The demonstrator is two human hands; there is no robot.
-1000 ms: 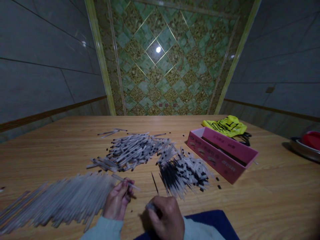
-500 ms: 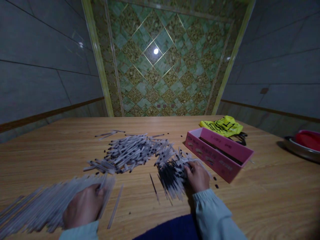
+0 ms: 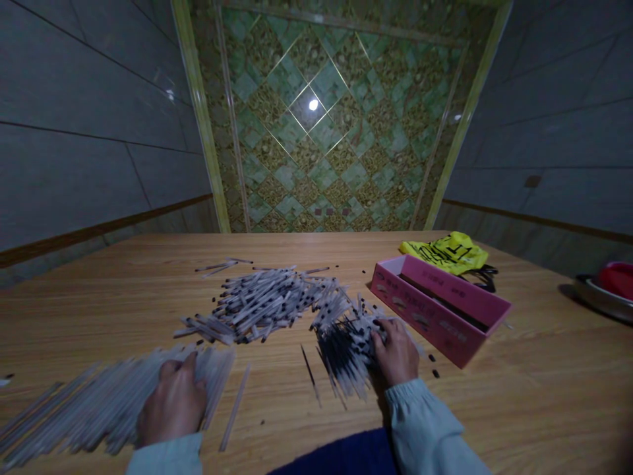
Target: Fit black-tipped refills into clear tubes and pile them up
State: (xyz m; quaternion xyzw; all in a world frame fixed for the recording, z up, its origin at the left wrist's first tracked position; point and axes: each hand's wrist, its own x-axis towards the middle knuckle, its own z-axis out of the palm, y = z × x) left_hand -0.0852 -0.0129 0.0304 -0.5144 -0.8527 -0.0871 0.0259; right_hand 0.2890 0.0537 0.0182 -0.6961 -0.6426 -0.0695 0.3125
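Note:
A row of clear, thin plastic tubes (image 3: 106, 402) lies side by side at the lower left. My left hand (image 3: 173, 399) rests over its right end, index finger and thumb apart, with no tube visible between them. To the right of it, a single tube (image 3: 235, 409) lies alone. My right hand (image 3: 397, 353) is at the right side of a pile of thin dark-tipped sticks (image 3: 341, 353), its fingers curled in among them; what they pinch is hidden. Behind the hands spreads a heap of whitish tubes with black ends (image 3: 267, 300).
A pink open box (image 3: 435, 313) stands right of my right hand. Behind it lies a yellow bag (image 3: 448, 254) with black print. A metal basin (image 3: 603, 297) with something red (image 3: 618, 280) is at the right edge. Small black caps (image 3: 434, 366) lie scattered on the wooden table (image 3: 277, 409).
The view has shifted slightly. Half a second ago a tube showed at my left fingers; now the fingers are apart over the row. My right hand stays at the dark-tipped pile.

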